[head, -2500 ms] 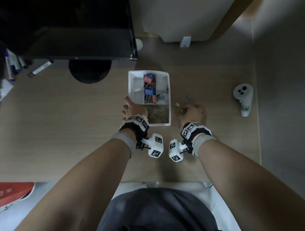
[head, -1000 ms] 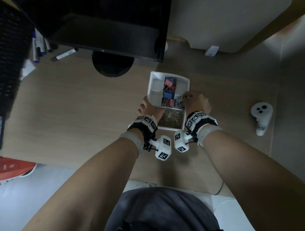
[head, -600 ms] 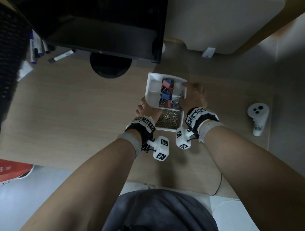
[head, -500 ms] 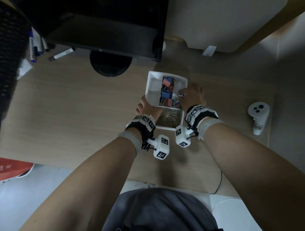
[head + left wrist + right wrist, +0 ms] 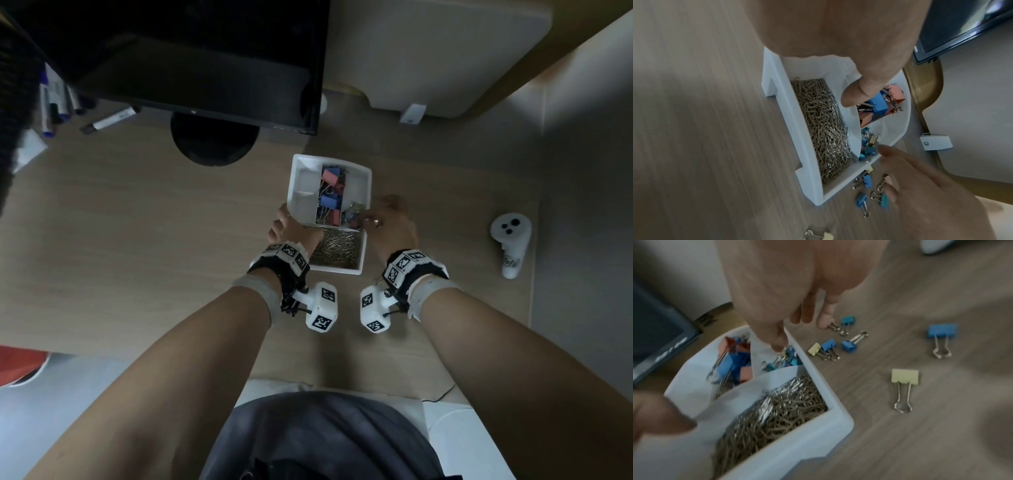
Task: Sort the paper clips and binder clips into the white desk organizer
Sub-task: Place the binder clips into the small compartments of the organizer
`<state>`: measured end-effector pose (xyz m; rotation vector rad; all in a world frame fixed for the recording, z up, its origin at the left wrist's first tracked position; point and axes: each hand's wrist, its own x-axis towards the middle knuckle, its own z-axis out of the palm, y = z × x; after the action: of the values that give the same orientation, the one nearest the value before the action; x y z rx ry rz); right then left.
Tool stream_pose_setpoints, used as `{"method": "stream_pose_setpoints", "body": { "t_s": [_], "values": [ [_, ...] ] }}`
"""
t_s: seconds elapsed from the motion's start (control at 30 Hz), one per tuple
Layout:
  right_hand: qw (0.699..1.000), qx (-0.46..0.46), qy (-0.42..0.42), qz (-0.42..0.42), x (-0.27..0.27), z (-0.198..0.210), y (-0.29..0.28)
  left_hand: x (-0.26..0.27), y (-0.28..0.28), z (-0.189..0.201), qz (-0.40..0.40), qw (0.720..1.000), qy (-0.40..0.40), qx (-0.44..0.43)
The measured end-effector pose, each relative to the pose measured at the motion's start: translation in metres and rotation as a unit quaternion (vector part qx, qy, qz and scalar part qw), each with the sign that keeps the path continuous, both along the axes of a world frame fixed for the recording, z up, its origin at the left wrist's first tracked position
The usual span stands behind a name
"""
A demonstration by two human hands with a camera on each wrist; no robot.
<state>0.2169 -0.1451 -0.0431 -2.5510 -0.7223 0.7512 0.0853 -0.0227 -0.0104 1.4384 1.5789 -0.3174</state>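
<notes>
Head view: right hand (image 5: 390,226) withdrew from organizer (image 5: 367,192).

A white desk organizer (image 5: 365,192) is set on the counter (image 5: 137,240), divided into compartments. Its near compartment is filled with brass-coloured paper clips (image 5: 824,129). Large pink and blue binder clips (image 5: 882,101) are piled in a middle compartment, small ones (image 5: 786,361) in another. Loose small binder clips (image 5: 830,345) and a larger yellow binder clip (image 5: 904,376) are scattered just beside the organizer.

The wooden desk (image 5: 137,240) carries the white organizer (image 5: 368,181), loose binder clips (image 5: 904,376), a white controller (image 5: 510,240) and a monitor stand (image 5: 214,144).
</notes>
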Motion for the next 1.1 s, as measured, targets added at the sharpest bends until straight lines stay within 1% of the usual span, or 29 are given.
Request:
{"method": "stream_pose_setpoints", "body": {
  "t_s": [0.07,0.13,0.2,0.23,0.27,0.33,0.37,0.4,0.43,0.47,0.5,0.53,0.63,0.67,0.73,0.77,0.8,0.83,0.87,0.9,1.0,1.1],
  "values": [
    [0.994,-0.03,0.013,-0.104,0.006,0.002,-0.01,0.001,-0.001,0.002,0.002,1.0,0.001,0.007],
    [0.979,-0.072,0.0,-0.189,0.01,0.002,-0.028,0.001,-0.002,0.003,-0.002,1.0,0.008,0.011],
    [0.958,-0.183,-0.014,-0.221,0.011,-0.002,-0.044,0.002,-0.002,0.002,-0.01,1.0,0.018,0.007],
    [0.944,-0.251,-0.01,-0.214,0.011,-0.003,-0.052,0.002,-0.002,0.001,-0.014,1.0,0.023,0.006],
    [0.931,-0.317,-0.005,-0.182,0.007,0.0,-0.057,0.003,-0.002,0.001,-0.016,0.999,0.027,0.007],
    [0.915,-0.386,0.01,-0.118,0.002,0.0,-0.064,0.003,-0.003,0.0,-0.02,0.999,0.031,0.011],
    [0.91,-0.4,0.031,-0.102,0.0,0.003,-0.066,0.003,-0.003,0.0,-0.021,0.999,0.031,0.013],
    [0.91,-0.4,0.058,-0.09,-0.006,0.006,-0.067,0.003,-0.003,-0.001,-0.022,0.999,0.03,0.013],
    [0.918,-0.378,0.084,-0.088,-0.012,0.009,-0.066,0.003,-0.003,-0.001,-0.02,0.999,0.028,0.012],
    [0.924,-0.365,0.09,-0.068,-0.02,0.017,-0.062,0.003,-0.003,-0.001,-0.017,0.999,0.026,0.012],
    [0.934,-0.337,0.097,-0.068,-0.027,0.024,-0.057,0.002,-0.003,-0.001,-0.016,1.0,0.023,0.012],
    [0.937,-0.333,0.093,-0.047,-0.033,0.024,-0.053,0.002,-0.002,-0.001,-0.017,1.0,0.02,0.013],
    [0.948,-0.292,0.127,0.01,-0.043,0.035,-0.048,-0.001,-0.001,-0.002,-0.024,1.0,0.012,0.011],
    [0.945,-0.294,0.142,0.023,-0.041,0.037,-0.046,-0.003,-0.001,-0.003,-0.024,1.0,0.008,0.009],
    [0.949,-0.274,0.153,0.0,-0.035,0.034,-0.038,-0.004,0.0,-0.005,-0.026,1.0,0.002,0.007],
    [0.95,-0.252,0.178,-0.051,-0.032,0.031,-0.034,-0.004,0.001,-0.006,-0.026,1.0,0.003,0.007],
    [0.953,-0.221,0.184,-0.094,-0.03,0.022,-0.029,-0.003,0.002,-0.007,-0.027,1.0,0.008,0.011],
    [0.955,-0.173,0.19,-0.147,-0.028,0.017,-0.024,-0.003,0.002,-0.007,-0.029,0.999,0.013,0.016],
    [0.955,-0.143,0.176,-0.189,-0.026,0.01,-0.022,-0.002,0.003,-0.008,-0.031,0.999,0.016,0.022],
    [0.958,-0.133,0.162,-0.197,-0.024,0.008,-0.02,-0.002,0.004,-0.009,-0.032,0.999,0.016,0.026],
    [0.97,-0.156,0.136,-0.125,-0.032,0.005,-0.023,-0.004,0.013,-0.01,-0.044,0.999,0.016,0.026],
    [0.978,-0.142,0.09,-0.121,-0.037,0.0,-0.026,-0.006,0.021,-0.011,-0.064,0.997,0.031,0.024]
  ]
}}
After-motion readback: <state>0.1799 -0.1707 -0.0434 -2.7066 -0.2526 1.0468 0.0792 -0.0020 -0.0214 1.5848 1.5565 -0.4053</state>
